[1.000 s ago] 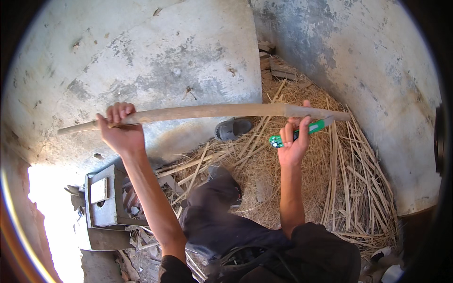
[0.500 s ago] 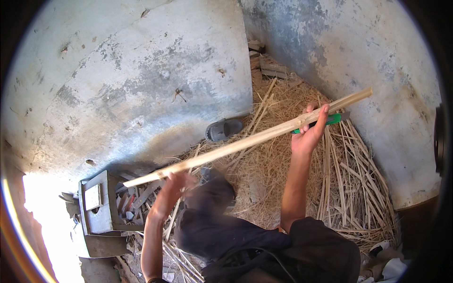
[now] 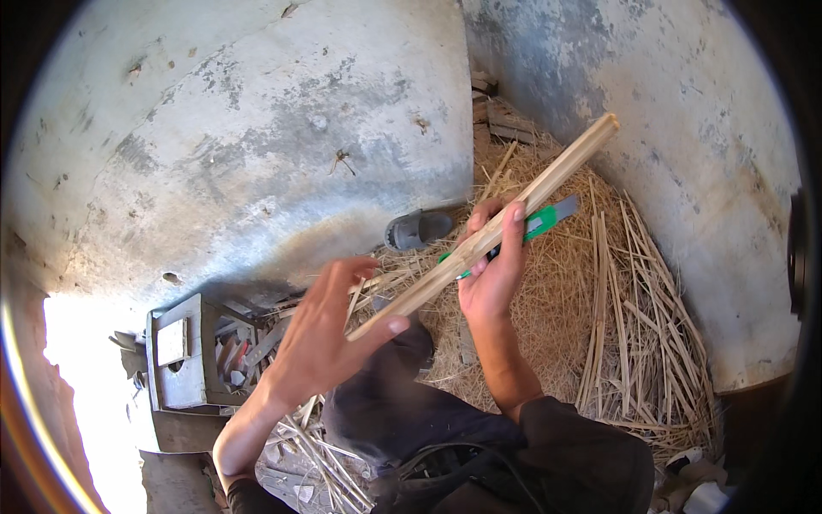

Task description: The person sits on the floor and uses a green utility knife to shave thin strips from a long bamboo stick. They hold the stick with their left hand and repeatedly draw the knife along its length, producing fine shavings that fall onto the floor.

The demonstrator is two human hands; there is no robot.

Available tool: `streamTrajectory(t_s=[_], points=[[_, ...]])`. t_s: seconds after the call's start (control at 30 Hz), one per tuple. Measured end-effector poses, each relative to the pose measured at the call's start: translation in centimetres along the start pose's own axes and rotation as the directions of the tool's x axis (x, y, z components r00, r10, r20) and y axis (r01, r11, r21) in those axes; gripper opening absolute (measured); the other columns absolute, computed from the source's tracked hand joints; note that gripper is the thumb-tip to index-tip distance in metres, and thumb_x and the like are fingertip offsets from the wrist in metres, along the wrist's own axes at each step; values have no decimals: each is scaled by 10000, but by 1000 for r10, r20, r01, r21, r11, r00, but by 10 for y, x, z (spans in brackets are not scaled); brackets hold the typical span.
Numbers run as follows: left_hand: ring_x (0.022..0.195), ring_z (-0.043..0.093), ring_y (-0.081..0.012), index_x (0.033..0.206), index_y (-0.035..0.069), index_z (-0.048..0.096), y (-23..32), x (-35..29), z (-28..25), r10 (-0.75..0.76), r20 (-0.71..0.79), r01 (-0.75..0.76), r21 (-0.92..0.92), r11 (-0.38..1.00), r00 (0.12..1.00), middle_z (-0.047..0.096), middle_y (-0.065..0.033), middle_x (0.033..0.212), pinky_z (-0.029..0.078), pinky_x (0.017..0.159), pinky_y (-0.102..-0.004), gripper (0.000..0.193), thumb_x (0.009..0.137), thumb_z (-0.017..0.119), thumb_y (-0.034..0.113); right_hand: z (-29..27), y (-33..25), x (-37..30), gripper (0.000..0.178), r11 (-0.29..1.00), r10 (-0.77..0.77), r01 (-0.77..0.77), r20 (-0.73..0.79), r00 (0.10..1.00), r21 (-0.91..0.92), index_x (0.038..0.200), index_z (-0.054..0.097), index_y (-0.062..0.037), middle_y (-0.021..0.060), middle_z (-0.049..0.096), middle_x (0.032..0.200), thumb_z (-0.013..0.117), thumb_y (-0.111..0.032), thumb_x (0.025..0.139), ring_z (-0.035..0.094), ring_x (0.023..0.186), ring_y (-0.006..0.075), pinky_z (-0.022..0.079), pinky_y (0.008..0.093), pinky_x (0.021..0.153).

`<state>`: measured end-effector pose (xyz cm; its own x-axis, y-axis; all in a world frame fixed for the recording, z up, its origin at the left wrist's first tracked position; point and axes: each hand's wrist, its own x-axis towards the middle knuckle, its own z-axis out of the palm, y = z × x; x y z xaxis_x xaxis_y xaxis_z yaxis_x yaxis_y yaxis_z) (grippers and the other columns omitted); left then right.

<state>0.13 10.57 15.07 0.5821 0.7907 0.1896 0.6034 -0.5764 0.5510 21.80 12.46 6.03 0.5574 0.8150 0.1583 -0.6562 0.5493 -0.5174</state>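
Observation:
A long pale bamboo or wooden strip [image 3: 565, 164] slants across the middle, its far end raised to the upper right. My right hand [image 3: 492, 287] is closed around it and also grips a green utility knife [image 3: 539, 224], which lies beneath the strip with its grey blade out to the right. My left hand [image 3: 321, 338] is at the strip's near end, fingers spread and thumb stretched out over it. That near end is partly hidden behind the left thumb and palm, and any touch there is unclear.
Shavings [image 3: 556, 317] cover the floor, with a bundle of cut strips [image 3: 651, 334] on the right. A dark slipper [image 3: 418, 230] lies by the weathered wall [image 3: 257, 128]. At left stands a grey wooden box [image 3: 184, 360] beside bright light. My dark-clothed leg [image 3: 402, 420] is below the strip.
The strip has swung steeper and come closer, its far end moving up and left. My right hand has shifted left with strip and knife. My left hand has risen and spread its fingers.

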Motion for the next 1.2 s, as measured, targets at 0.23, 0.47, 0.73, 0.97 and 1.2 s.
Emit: streamTrajectory(t_s=[0.23,0.47,0.73,0.97,1.2], points=[[540,709,-187,1419,44,492,-6,0,61,-86,572,517,-652,555,815,717,-90,841,566,448,-285,359,1202,406,316,-16,16,-20,344,951,231,-182,186,955,-250,1162,572,-95,11,621,892,602,-436,1125,412,551,-1,338,178,459],[631,703,-146,1288,19,588,9,-19,100,-204,401,441,-692,572,893,665,-50,799,548,594,-266,254,1186,447,205,-53,-5,-5,239,865,330,-146,326,886,-480,1122,661,-75,10,683,875,721,-300,1070,466,612,5,358,200,521],[690,498,-36,1241,37,618,1,-26,119,-306,225,369,-726,581,925,564,28,795,415,627,-234,261,1189,480,253,-79,-8,1,301,641,212,270,503,838,-719,1132,691,-34,12,649,825,743,-315,1034,613,700,95,484,301,642],[643,520,-162,1149,11,602,-26,-37,140,-292,-9,201,-705,680,956,551,-66,708,456,621,-348,242,1186,494,224,-76,-18,-6,341,281,229,716,769,597,-640,1106,760,-101,48,715,837,799,-407,962,715,683,222,518,348,584],[614,529,-174,1143,2,602,-15,-40,129,-314,-29,219,-653,724,949,555,-88,693,455,610,-356,216,1177,509,194,-66,-17,-9,381,131,205,834,837,506,-536,1083,794,-137,3,714,784,824,-474,907,699,632,194,512,335,543]])
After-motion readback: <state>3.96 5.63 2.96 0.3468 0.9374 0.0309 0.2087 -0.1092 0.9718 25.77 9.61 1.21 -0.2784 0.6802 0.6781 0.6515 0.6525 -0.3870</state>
